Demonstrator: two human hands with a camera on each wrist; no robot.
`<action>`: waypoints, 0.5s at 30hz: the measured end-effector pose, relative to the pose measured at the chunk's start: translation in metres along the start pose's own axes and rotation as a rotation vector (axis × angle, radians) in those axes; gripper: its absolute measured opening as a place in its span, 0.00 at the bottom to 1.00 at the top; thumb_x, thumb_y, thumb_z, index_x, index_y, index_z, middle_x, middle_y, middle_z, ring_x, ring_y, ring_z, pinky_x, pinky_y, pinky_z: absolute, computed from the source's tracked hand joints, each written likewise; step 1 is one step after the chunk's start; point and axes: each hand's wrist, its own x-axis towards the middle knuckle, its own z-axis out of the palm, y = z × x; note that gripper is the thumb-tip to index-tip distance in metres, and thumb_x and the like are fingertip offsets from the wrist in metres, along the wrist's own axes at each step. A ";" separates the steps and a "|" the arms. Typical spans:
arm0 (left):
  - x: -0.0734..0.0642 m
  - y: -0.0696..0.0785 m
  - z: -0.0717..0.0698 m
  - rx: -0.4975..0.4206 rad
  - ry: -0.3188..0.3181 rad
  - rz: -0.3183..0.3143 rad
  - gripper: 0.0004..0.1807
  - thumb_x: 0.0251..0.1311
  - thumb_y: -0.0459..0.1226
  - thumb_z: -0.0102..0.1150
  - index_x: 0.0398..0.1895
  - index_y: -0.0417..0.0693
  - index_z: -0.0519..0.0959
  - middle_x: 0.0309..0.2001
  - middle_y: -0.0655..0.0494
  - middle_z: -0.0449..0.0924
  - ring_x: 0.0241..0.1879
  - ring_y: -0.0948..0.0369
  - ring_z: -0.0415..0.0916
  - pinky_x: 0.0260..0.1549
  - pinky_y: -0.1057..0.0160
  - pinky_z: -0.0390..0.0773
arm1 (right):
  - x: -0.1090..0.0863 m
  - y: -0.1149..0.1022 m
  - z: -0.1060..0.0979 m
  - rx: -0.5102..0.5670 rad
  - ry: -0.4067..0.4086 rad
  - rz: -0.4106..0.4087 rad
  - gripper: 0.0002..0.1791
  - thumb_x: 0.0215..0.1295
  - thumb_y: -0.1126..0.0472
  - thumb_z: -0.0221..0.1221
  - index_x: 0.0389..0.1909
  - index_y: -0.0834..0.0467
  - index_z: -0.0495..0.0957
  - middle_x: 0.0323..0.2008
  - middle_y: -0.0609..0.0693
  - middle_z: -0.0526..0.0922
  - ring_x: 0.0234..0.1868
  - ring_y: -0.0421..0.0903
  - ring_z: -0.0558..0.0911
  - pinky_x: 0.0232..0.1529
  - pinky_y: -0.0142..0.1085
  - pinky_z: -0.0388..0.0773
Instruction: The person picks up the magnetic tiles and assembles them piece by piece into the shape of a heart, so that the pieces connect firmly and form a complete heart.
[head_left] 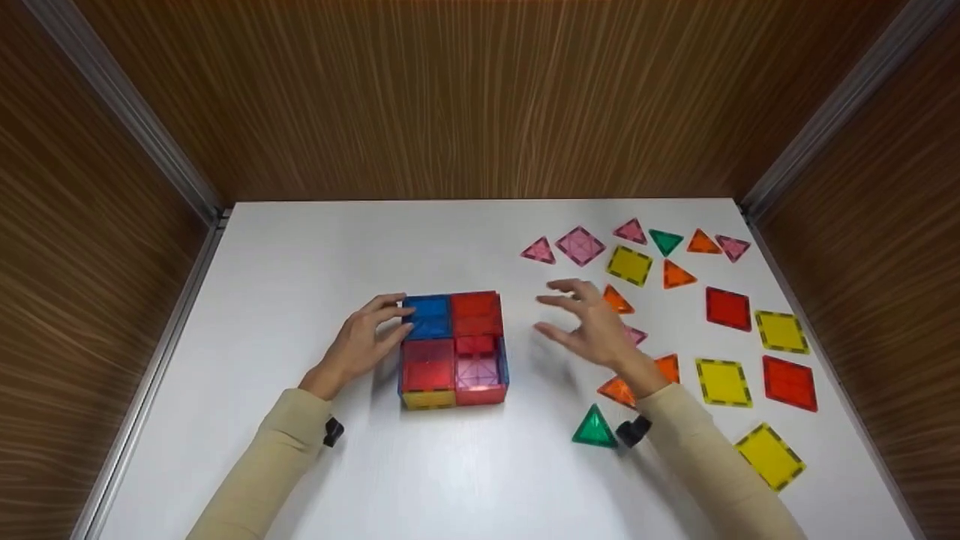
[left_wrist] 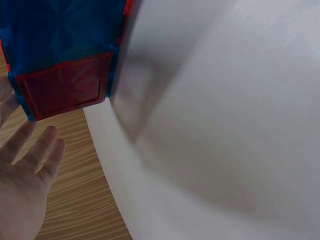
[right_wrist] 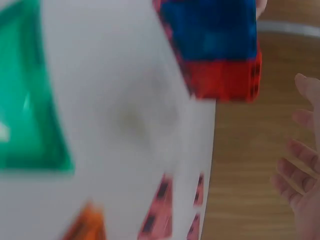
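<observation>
A low box built of translucent magnetic tiles [head_left: 453,349] stands mid-table. Its top shows a blue square at back left, red squares beside and in front of it, and an uncovered front-right section with a pink tile low inside. My left hand [head_left: 361,341] rests its fingertips at the box's back-left corner, beside the blue tile; in the left wrist view those fingers [left_wrist: 42,145] are loosely extended at the box's edge. To the right of the box, my right hand [head_left: 596,322] hovers with fingers spread and nothing between them, above several orange and pink triangle tiles.
Loose magnetic tiles lie across the table's right side: red squares [head_left: 727,308], yellow squares [head_left: 724,382], a pink square [head_left: 580,246], and small triangles. A green triangle [head_left: 595,427] lies near my right wrist. Wood-grain panels [head_left: 480,97] wall the white table at the back and sides.
</observation>
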 end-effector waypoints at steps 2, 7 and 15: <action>-0.001 0.000 0.000 0.011 -0.005 0.001 0.19 0.73 0.41 0.64 0.62 0.45 0.84 0.71 0.44 0.77 0.72 0.44 0.76 0.70 0.44 0.76 | -0.003 0.016 -0.010 -0.004 -0.021 0.078 0.24 0.66 0.50 0.72 0.61 0.53 0.85 0.66 0.60 0.79 0.62 0.61 0.79 0.60 0.57 0.81; 0.000 0.000 0.000 0.034 -0.005 0.003 0.19 0.73 0.41 0.64 0.63 0.45 0.84 0.71 0.44 0.77 0.72 0.45 0.75 0.71 0.44 0.75 | -0.008 0.054 -0.032 -0.055 -0.071 0.254 0.25 0.69 0.47 0.69 0.63 0.53 0.84 0.69 0.59 0.76 0.69 0.62 0.75 0.68 0.64 0.75; -0.002 -0.002 0.001 0.036 -0.003 -0.001 0.19 0.74 0.42 0.63 0.63 0.47 0.84 0.72 0.46 0.76 0.72 0.46 0.75 0.71 0.45 0.75 | -0.010 0.113 -0.051 -0.086 -0.184 0.525 0.33 0.73 0.37 0.62 0.70 0.51 0.78 0.76 0.59 0.68 0.76 0.65 0.65 0.73 0.71 0.66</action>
